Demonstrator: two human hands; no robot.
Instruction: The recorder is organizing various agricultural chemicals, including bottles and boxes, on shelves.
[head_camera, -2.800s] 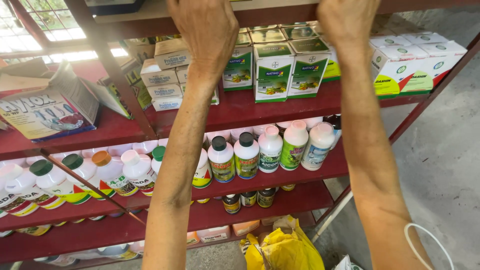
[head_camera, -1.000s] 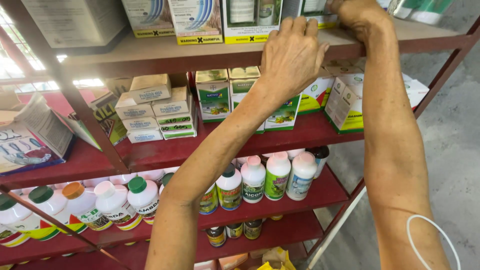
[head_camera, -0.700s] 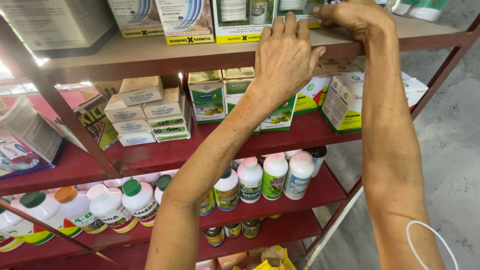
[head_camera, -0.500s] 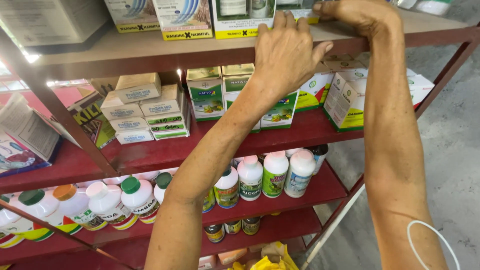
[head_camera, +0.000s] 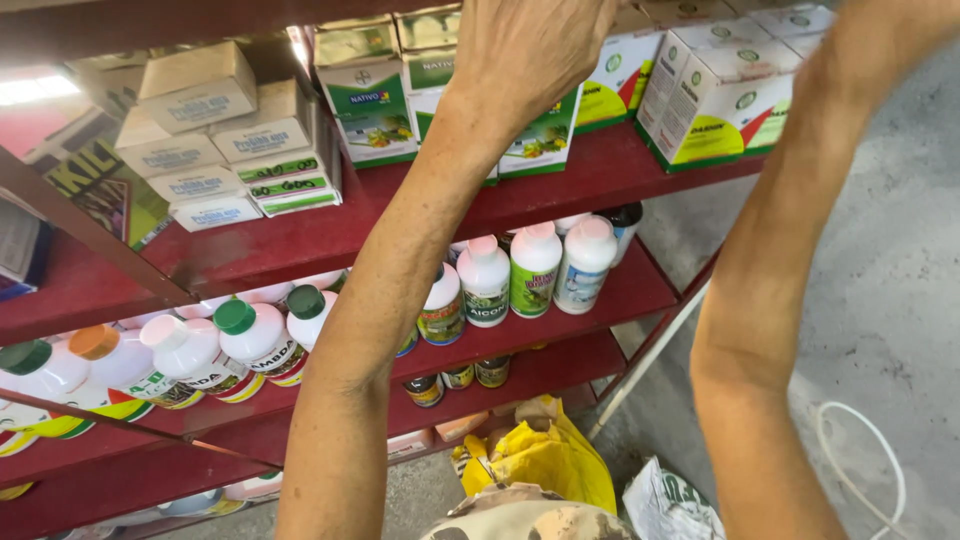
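shelf (head_camera: 300, 240): you see dark red
boxes (head_camera: 372, 105): green and white
bag (head_camera: 545, 460) below shelf: yellow

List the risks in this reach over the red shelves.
The left hand sits right in front of the green-and-white boxes; a nudge may tip one off the red shelf. The forearm passes close to the white bottles, so lowering it might topple them. The right hand is out of view.

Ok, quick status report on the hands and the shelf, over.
Left hand raised at the top edge of view, in front of green-and-white boxes; grip unclear. Right hand out of view, only its forearm showing. White bottles one shelf lower, untouched.
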